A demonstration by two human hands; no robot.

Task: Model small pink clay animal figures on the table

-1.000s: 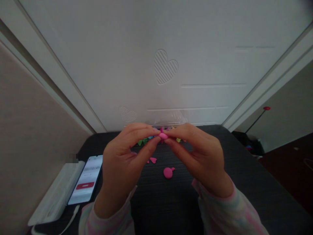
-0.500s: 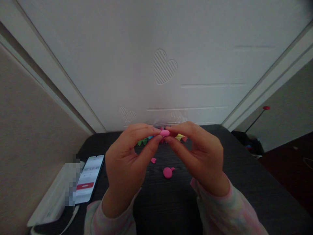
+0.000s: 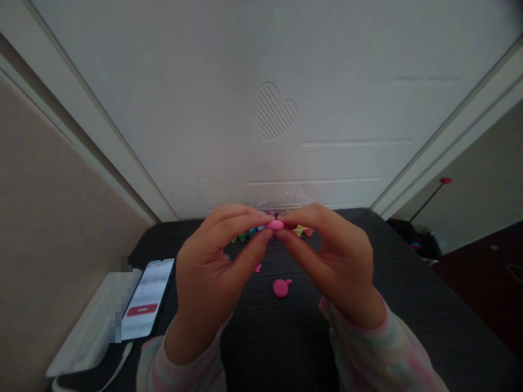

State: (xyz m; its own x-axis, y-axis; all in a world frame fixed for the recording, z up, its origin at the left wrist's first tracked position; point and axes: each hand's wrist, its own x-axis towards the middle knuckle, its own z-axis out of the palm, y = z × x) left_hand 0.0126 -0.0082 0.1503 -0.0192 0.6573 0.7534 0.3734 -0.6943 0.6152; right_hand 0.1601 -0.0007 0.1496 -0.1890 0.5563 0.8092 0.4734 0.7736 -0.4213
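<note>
A small, smooth pink piece of what looks like modelling clay [image 3: 275, 225] is held up above the dark table [image 3: 281, 343]. My left hand [image 3: 220, 267] pinches it from the left between thumb and fingertips. From the other side, the thumb and forefinger of my right hand [image 3: 335, 256] close on the same piece. Below them on the table lies a flat, round, darker pink piece [image 3: 280, 288] with a small tail-like bit at its upper right. A smaller pink scrap [image 3: 258, 268] shows beside my left thumb, partly hidden.
Behind my hands, several coloured pieces [image 3: 300, 230] in clear plastic packaging lie at the table's back edge, against a white door [image 3: 196, 109]. At left are a phone [image 3: 149, 299], a white box-like object [image 3: 90, 326] and a white cable [image 3: 118, 370].
My left hand has shifted slightly, and its thumb is a little closer to the pink piece. Both hands still pinch it. The pieces on the table have stayed put.
</note>
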